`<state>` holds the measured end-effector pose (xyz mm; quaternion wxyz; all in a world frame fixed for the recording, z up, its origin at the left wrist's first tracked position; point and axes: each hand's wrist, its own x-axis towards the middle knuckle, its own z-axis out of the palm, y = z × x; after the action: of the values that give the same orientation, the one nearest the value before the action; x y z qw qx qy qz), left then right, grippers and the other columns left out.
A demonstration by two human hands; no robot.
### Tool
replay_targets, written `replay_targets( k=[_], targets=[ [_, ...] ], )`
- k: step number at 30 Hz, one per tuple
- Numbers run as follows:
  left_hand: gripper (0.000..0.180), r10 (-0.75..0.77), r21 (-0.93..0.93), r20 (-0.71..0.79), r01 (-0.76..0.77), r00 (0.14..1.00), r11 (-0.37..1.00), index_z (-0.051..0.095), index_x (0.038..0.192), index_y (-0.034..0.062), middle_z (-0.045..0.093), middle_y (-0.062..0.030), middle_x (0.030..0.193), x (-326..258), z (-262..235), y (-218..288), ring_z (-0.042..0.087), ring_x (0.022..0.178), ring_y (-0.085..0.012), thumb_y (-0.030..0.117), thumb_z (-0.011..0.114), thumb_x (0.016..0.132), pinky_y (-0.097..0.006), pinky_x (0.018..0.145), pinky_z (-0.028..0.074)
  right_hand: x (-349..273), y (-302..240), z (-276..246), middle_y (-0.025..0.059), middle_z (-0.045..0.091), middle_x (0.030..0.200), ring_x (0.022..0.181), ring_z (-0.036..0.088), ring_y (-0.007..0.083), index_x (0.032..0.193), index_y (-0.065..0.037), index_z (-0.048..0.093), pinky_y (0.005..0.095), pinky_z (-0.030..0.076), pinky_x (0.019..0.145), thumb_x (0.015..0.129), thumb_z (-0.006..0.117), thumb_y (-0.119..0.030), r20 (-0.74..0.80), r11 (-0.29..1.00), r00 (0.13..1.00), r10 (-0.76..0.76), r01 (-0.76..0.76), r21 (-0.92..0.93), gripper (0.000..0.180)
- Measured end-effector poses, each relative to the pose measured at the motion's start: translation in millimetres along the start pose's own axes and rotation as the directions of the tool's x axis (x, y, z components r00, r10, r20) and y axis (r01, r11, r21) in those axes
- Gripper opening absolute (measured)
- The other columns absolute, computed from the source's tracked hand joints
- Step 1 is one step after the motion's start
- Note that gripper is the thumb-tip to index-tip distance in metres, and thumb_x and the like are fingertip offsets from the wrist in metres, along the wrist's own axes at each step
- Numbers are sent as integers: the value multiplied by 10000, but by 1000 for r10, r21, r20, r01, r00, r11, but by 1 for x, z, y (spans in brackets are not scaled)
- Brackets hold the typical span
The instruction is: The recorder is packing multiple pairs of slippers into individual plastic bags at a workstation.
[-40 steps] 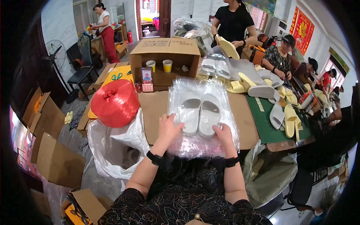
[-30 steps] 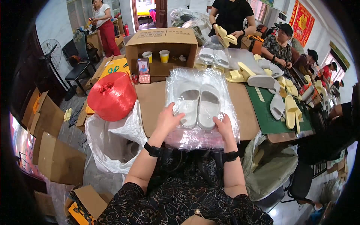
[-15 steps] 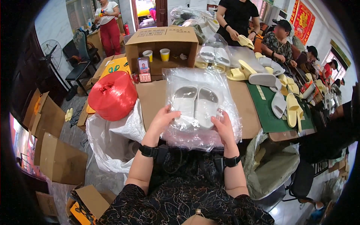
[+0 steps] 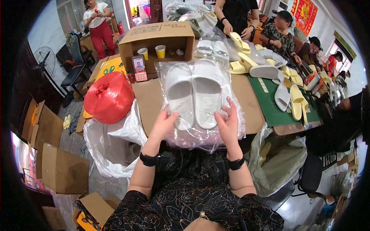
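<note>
A clear plastic bag (image 4: pixel 200 104) holding two white foam slippers (image 4: pixel 194 94) is gripped at its lower corners, left hand (image 4: pixel 163 125) and right hand (image 4: pixel 228 125) each pinching it above the brown table (image 4: pixel 148 94).

Under the fingers of the left hand (image 4: pixel 163 125) and the right hand (image 4: pixel 227 125) lies a clear plastic bag (image 4: pixel 200 104), thin, glossy and crinkled, catching the light. Inside it, just past the fingertips, the white slippers (image 4: pixel 194 92) look like matt, soft foam with fine ribbing on the footbeds. Beneath the bag, the tabletop (image 4: pixel 148 96) is dull brown cardboard. Left of the left fingers, a red ball of twine (image 4: pixel 110 98) shines like plastic above a smooth white plastic sack (image 4: pixel 115 142).
</note>
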<state>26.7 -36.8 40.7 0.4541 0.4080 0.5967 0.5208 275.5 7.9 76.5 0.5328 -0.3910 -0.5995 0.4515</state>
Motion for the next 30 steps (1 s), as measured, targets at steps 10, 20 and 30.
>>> replay_targets(
  k=[10,20,30],
  targets=[
    [667,166,-144,-69,-175,984,974,432,1379,-57,543,-190,1317,-15,15,21,541,1183,-248,294,714,888,-345,996,436,2,2,0,178,516,1322,1159,540,194,1456,42,297,317,457,972,942,578,-36,109,830,988,105,-148,538,591],
    [470,-44,-529,175,131,984,839,515,1304,-17,640,-96,1170,-35,16,54,638,1036,-179,294,607,963,-322,900,515,5,7,-3,150,488,1372,1250,482,205,1443,44,321,332,400,1039,946,583,-49,145,839,988,45,-116,531,569],
    [459,147,-641,250,50,957,766,407,1385,7,538,-78,1334,-31,57,29,522,1215,-193,271,505,1023,-373,1035,444,-11,-1,38,219,274,1482,1377,305,283,1466,51,153,383,257,1141,976,527,-67,-28,957,996,-79,84,278,628]
  ],
)
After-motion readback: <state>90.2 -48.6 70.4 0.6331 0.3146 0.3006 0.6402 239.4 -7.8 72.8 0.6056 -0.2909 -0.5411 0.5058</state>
